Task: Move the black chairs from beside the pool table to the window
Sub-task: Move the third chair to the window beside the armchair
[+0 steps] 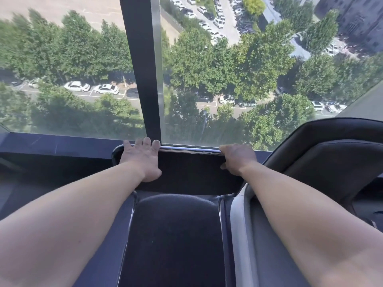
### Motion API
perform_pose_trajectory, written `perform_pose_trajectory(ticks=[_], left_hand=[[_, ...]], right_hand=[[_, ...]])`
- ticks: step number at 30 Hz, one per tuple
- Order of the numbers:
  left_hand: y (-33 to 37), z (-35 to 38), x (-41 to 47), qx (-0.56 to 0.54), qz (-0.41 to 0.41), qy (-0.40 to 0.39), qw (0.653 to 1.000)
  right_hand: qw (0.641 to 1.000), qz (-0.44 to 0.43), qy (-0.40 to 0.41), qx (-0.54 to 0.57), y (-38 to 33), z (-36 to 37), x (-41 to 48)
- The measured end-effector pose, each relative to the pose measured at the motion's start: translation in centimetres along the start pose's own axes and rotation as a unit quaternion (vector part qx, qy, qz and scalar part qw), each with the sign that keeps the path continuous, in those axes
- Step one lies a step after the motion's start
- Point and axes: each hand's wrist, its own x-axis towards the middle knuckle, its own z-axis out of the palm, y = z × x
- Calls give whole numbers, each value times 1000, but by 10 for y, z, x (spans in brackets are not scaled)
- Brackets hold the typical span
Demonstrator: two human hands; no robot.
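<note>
Black upholstery fills the middle of the head view: a black chair (178,235) stands with its seat toward the person and its backrest right against the dark sill (62,142) under the window (228,69). A bright metal rail runs along the top of the backrest. The left hand (143,159) lies over the rail near its left corner, fingers spread and hooked across the top, thumb pressed on the front of the pad. The right hand (238,158) holds the right corner, fingers curled over the rail and thumb tucked beneath. Both hands hold the chair.

Just to the right a second chair (331,160) stands close alongside, also up at the glass (its legs are out of sight). A dark mullion (143,65) splits the panes; trees (238,65) and parked cars (106,89) lie far below.

Judging by this, the chair in hand has reached its place and only needs releasing. The pool table is not visible, so I cannot tell whether more chairs remain to be fetched.
</note>
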Motion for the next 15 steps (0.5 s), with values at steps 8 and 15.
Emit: perform_pose_trajectory(ticks=[8,15], left_hand=[[6,-8,-13,-37,-28,-40,998],[22,-14,-67,5,96,-31,995]], right_hand=[[998,41,40,-8,-20,6,-29],[1000,13,-21,16,-28,-6,-100]])
